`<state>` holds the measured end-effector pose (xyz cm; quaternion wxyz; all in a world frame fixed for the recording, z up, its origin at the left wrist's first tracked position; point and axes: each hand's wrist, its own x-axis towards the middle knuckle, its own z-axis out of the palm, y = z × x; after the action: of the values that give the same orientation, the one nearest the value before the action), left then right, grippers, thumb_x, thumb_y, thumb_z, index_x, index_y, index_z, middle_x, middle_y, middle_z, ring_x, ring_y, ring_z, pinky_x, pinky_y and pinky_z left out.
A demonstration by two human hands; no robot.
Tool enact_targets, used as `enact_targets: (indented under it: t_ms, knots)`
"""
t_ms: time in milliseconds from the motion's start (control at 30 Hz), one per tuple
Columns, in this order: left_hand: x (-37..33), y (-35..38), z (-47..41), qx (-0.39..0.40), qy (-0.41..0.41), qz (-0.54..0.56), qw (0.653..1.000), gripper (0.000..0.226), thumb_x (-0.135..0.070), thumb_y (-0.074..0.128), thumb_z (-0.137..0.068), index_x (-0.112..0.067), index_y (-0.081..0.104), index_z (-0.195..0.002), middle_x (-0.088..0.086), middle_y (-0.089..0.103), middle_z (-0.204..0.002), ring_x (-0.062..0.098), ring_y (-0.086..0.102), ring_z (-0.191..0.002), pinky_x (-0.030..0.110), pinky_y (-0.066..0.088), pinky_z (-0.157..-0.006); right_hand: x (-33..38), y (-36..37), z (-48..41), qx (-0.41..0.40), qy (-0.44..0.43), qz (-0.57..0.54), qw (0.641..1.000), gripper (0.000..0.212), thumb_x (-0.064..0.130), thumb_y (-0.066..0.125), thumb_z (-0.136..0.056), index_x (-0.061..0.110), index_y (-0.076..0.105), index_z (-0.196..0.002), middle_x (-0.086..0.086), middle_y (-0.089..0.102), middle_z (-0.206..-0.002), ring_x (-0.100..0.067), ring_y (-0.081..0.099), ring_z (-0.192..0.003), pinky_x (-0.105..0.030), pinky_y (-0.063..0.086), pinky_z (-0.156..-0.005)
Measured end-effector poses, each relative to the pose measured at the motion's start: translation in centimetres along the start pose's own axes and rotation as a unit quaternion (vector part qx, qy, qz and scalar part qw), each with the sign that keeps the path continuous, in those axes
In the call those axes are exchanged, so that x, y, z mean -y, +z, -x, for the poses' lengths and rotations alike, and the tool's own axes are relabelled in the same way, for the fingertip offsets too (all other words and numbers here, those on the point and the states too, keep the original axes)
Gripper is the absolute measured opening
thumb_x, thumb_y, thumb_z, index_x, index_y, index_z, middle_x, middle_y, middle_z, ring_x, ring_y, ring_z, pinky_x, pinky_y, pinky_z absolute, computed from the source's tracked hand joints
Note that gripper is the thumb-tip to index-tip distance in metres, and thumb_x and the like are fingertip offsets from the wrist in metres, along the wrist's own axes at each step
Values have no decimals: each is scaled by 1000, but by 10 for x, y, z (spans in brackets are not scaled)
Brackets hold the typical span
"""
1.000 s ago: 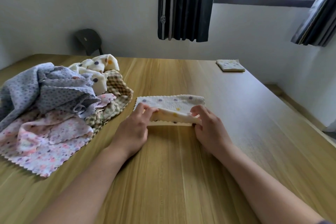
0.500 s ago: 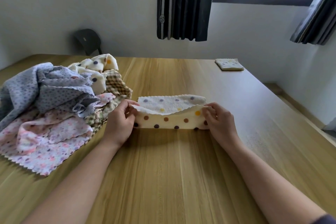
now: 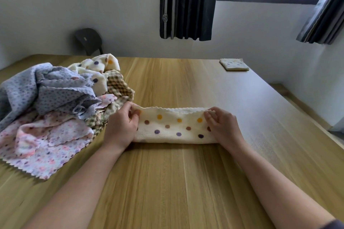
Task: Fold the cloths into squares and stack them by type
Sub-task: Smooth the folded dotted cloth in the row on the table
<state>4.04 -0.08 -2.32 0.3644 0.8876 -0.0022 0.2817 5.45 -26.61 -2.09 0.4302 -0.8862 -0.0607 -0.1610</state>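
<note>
Near the middle of the surface (image 3: 167, 182), head view: dotted cream cloth (image 3: 173, 128) folded once into a long band, lying flat, long side running left to right. Pinched at its far left corner by the left grip (image 3: 121, 126), thumb on top; at its far right corner by the right grip (image 3: 223, 126), same way. Judged mid-fold: one halving made, second fold into a square not yet done.

Far right on the surface, well apart: one folded square (image 3: 234, 64), seemingly of the same cream dotted type, likely the start of a stack. Left, just beside the left grip: heap of unfolded cloths (image 3: 55, 108), grey dotted, pink flowered, brown checked, one more cream dotted. Most of the task left, by that count.

Open wood on the near side and right of the band, room enough for bringing one end over the other. Right edge of the surface not far beyond the right forearm; heap crowding the left end, so worth keeping the fold clear of it.
</note>
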Motion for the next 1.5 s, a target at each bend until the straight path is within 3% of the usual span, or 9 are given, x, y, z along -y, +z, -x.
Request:
enact_targets:
  t_ms: [67, 167, 367, 567, 733, 867, 1000, 1267, 1500]
  knots:
    - [-2, -1, 0, -14, 3, -18, 1000, 9, -14, 56, -91, -10, 57, -83, -4, 55, -60, 9, 52, -55, 27, 38, -51, 2, -2, 0, -19, 0, -8, 1000, 16, 20, 52, -96, 19, 62, -84, 6, 62, -69, -6, 58, -62, -9, 41, -52]
    - [-5, 0, -3, -13, -11, -48, 999, 14, -14, 56, -91, -9, 51, -78, -2, 51, -59, 15, 48, -53, 31, 33, -50, 5, -4, -6, -12, 12, 1, 1000, 17, 22, 49, -97, 17, 63, -88, 7, 61, -73, -3, 56, -65, -11, 40, -52]
    - [-8, 6, -18, 54, -81, -154, 983, 21, -17, 53, -89, -10, 46, -70, 3, 49, -63, 25, 46, -64, 32, 27, -55, 5, 4, -35, 25, 37, 93, 995, 25, 23, 47, -97, 9, 67, -94, -4, 66, -87, -21, 60, -84, -36, 52, -75]
    - [-16, 9, -31, 87, -97, -245, 961, 11, -15, 47, -88, -11, 48, -78, 3, 50, -75, 24, 46, -71, 30, 30, -56, 6, 15, -50, 50, 61, 260, 962, 27, 29, 40, -96, 16, 53, -77, -1, 55, -78, -24, 50, -75, -31, 34, -61]
    - [-16, 9, -39, 104, -106, -289, 946, 9, -12, 46, -89, -12, 55, -88, 4, 49, -81, 26, 45, -75, 31, 33, -60, 8, 19, -52, 48, 60, 315, 946, 21, 34, 39, -95, 23, 50, -82, 3, 45, -72, -24, 47, -72, -30, 35, -62]
    - [-11, 13, -33, 95, -84, -317, 940, 10, -11, 45, -91, -13, 48, -82, 6, 53, -79, 24, 44, -69, 30, 27, -55, 7, 21, -53, 43, 72, 317, 945, 26, 35, 39, -95, 20, 59, -89, 6, 38, -65, -23, 47, -72, -30, 35, -63]
    - [-11, 15, -30, 87, -58, -362, 927, 13, -14, 41, -94, -13, 51, -85, 8, 58, -83, 27, 48, -69, 31, 27, -55, 7, 23, -51, 15, 45, 349, 936, 31, 36, 36, -97, 21, 63, -95, 3, 44, -70, -23, 45, -71, -30, 33, -63]
    - [-7, 19, -25, 83, -53, -367, 925, 10, -14, 40, -94, -14, 42, -84, -2, 36, -60, 23, 44, -60, 26, 20, -46, -1, 26, -49, -7, 41, 330, 943, 33, 39, 33, -100, 22, 60, -97, -3, 65, -88, -21, 44, -71, -29, 31, -63]
    - [-3, 25, -26, 47, -37, -362, 930, 14, -17, 40, -97, -10, 51, -94, 8, 61, -76, 24, 44, -61, 27, 24, -49, -4, 27, -50, -13, 52, 338, 940, 31, 40, 31, -102, 22, 56, -101, -1, 61, -83, -21, 45, -70, -29, 32, -63]
